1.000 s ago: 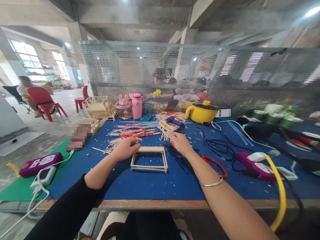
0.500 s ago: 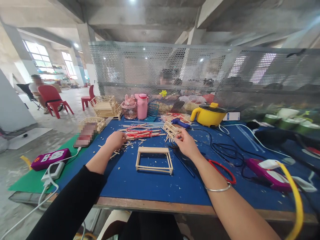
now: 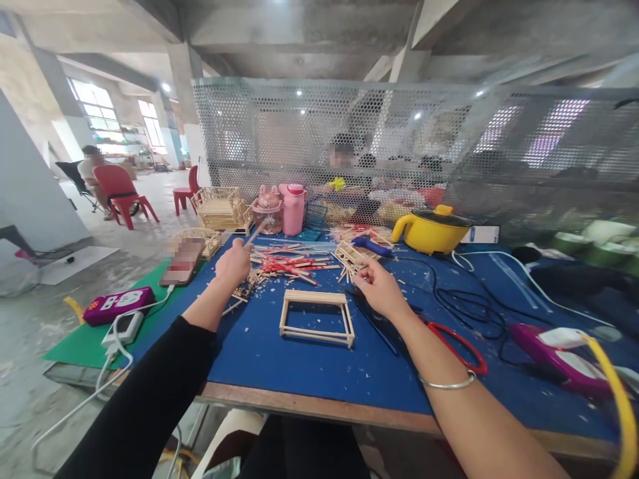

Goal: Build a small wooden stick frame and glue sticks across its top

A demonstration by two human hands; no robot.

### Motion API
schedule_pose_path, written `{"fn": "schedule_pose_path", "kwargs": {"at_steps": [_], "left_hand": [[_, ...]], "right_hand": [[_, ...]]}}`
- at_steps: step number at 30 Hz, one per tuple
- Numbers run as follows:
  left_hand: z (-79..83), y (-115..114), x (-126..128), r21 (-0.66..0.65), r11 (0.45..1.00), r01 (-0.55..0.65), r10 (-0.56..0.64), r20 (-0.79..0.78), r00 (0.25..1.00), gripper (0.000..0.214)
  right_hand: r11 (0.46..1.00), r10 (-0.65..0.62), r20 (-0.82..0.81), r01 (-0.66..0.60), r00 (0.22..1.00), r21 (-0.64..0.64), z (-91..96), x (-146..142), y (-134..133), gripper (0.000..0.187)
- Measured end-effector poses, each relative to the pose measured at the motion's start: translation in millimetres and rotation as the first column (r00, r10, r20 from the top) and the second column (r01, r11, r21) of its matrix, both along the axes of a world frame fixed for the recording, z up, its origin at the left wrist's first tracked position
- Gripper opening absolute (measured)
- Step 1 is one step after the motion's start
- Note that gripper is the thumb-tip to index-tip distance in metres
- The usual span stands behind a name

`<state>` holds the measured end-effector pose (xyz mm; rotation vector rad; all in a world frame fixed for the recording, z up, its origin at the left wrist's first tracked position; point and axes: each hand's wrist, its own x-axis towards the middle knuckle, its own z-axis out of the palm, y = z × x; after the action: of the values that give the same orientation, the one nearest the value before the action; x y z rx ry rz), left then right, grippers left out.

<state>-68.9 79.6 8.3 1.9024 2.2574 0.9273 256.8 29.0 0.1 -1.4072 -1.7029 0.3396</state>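
Observation:
A small open frame of wooden sticks (image 3: 317,318) lies on the blue table mat (image 3: 309,366) in front of me. My left hand (image 3: 233,261) is raised above a heap of loose plain and red sticks (image 3: 279,263) and is closed on one wooden stick (image 3: 259,231) that points up and away. My right hand (image 3: 380,287) hovers to the right of the frame, fingers curled in a pinch beside a small glued stick piece (image 3: 351,255); what it holds, if anything, I cannot make out.
Red-handled scissors (image 3: 462,346), black cables, a purple glue gun (image 3: 559,356) and a yellow pot (image 3: 430,231) lie to the right. Pink bottles (image 3: 293,207), finished stick baskets (image 3: 219,207), a phone and a purple power strip (image 3: 118,304) stand at the left. People sit behind a perforated metal screen.
My left hand left the frame's corner, reached into the stick heap and rose with one stick. My right hand stayed near the glued piece. The camera turned slightly left.

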Motion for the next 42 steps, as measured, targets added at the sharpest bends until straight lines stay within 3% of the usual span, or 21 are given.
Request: {"fn": "schedule_pose_path", "kwargs": {"at_steps": [3,5,8,10,13,15,16,18,21,23,27,30,34,37,40,42], "left_hand": [[8.5,-8,0,0.056,0.995,-0.088,0.087,0.014,0.996,0.045],[14.8,-16,4,0.125,0.991,-0.044,0.044,0.004,0.999,0.041],[18.1,-32,23,0.197,0.961,0.195,-0.19,-0.045,0.981,0.037],[14.6,-44,44,0.199,0.903,0.381,-0.374,-0.073,0.924,0.035],[6.4,-57,74,0.169,0.795,0.582,-0.57,-0.118,0.813,0.032],[3.4,-59,82,0.135,0.751,0.647,-0.632,-0.138,0.763,0.031],[3.2,-58,81,0.122,0.75,0.65,-0.635,-0.142,0.759,0.031],[4.9,-50,68,0.111,0.799,0.591,-0.578,-0.134,0.805,0.033],[7.6,-33,32,0.131,0.924,0.359,-0.35,-0.09,0.933,0.036],[6.3,-22,7,0.134,0.967,0.217,-0.21,-0.06,0.976,0.038],[-0.6,-9,-19,0.102,0.985,0.139,-0.137,-0.027,0.99,0.046],[1.3,-10,-18,0.103,0.99,0.101,-0.103,0.015,0.995,0.04],[11.8,-21,-11,0.199,0.978,0.056,-0.071,0.069,0.995,0.041],[14.3,-27,-6,0.289,0.939,0.189,-0.28,0.317,0.906,0.078],[13.1,-27,3,0.343,0.879,0.331,-0.473,0.543,0.694,0.071],[12.2,-27,11,0.34,0.866,0.367,-0.5,0.596,0.628,0.063]], "right_hand": [[1.0,0.006,-0.033,-0.006,0.999,0.004,1.5,-2,-1,0.031],[1.0,0.012,-0.068,-0.011,0.998,0.014,3.2,-3,-2,0.034],[0.998,0.062,-0.113,-0.06,0.992,0.015,7.3,-7,-8,0.039],[0.985,0.164,-0.189,-0.171,0.968,-0.02,10.2,-15,-15,0.039],[0.93,0.305,-0.389,-0.359,0.869,-0.073,12.4,-28,-24,0.036],[0.916,0.314,-0.485,-0.395,0.816,-0.071,13.0,-33,-26,0.039],[0.924,0.299,-0.505,-0.378,0.81,-0.058,13.6,-33,-26,0.04],[0.942,0.274,-0.557,-0.336,0.784,-0.01,16.5,-27,-22,0.039],[0.966,0.245,-0.65,-0.235,0.719,0.104,25.3,-11,-16,0.036],[0.972,0.235,-0.703,-0.169,0.671,0.163,31.3,-1,-14,0.035],[0.978,0.205,-0.723,-0.155,0.66,0.137,34.1,-1,-16,0.034],[0.984,0.162,-0.701,-0.168,0.694,0.061,30.1,-10,-20,0.033],[0.987,0.106,-0.634,-0.157,0.766,-0.024,25.9,-17,-21,0.029],[0.987,0.097,-0.6,-0.154,0.795,-0.045,24.2,-17,-20,0.023],[0.987,0.103,-0.554,-0.154,0.826,-0.048,22.6,-16,-19,0.015],[0.985,0.114,-0.513,-0.163,0.851,-0.051,21.6,-15,-19,0.009]]}}
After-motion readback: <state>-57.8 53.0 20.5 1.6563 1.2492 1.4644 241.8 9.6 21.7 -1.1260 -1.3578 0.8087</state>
